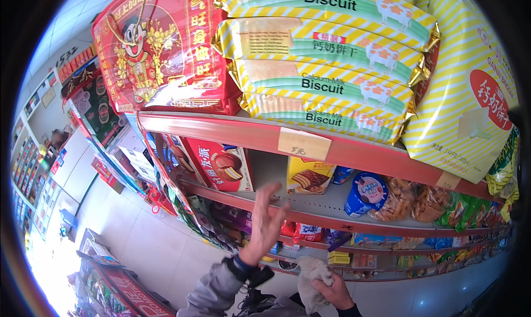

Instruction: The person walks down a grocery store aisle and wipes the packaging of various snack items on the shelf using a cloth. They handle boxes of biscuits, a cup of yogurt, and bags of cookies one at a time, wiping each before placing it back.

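Note:
My left hand (265, 226) is raised with its fingers apart and holds nothing, in front of the edge of the second shelf (323, 221). Behind it stand a red and white box of chocolate pies (230, 167) and, to the right, a yellow box of chocolate wafers (309, 176). Lower down, my right hand (334, 290) grips a pale cloth (311, 279) that looks knitted. A blue tub (365, 194) and clear bags of brown snacks (394, 199) sit further right on the same shelf.
Above, the top shelf (232, 128) carries a red gift bag (166, 56), stacked biscuit packs (323, 80) and a large striped biscuit bag (460, 93). Lower shelves hold more packets. At the left is a tiled floor (161, 250), with a person (59, 138) far off behind a counter.

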Tool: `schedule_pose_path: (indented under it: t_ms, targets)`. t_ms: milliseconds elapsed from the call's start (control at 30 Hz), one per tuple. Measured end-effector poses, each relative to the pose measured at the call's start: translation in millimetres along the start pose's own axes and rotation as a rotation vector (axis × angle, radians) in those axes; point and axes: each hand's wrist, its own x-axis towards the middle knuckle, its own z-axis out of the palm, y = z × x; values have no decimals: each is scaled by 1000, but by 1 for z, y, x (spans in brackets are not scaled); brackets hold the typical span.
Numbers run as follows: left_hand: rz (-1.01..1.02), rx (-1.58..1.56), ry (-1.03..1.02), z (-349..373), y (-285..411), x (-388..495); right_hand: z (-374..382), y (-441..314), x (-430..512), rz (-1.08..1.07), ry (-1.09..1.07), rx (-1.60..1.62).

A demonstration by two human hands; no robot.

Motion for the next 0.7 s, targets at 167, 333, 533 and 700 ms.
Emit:
schedule_pose_path:
  t_ms: [167, 333, 533, 700]
  targets:
    - [-264, -255, -556, -22, 21, -71, 16, -42, 31, -69, -169, -357]
    - [-596, -420, -465, -47, 19, -96, 59, -73, 59, -258, -34, -378]
    - [-465, -452, -278, -76, 1, -88, 98, -86, 100, -303, -58, -234]
    - [-569, -660, -132, -97, 4, -83, 129, -105, 127, -401, 124, -294]
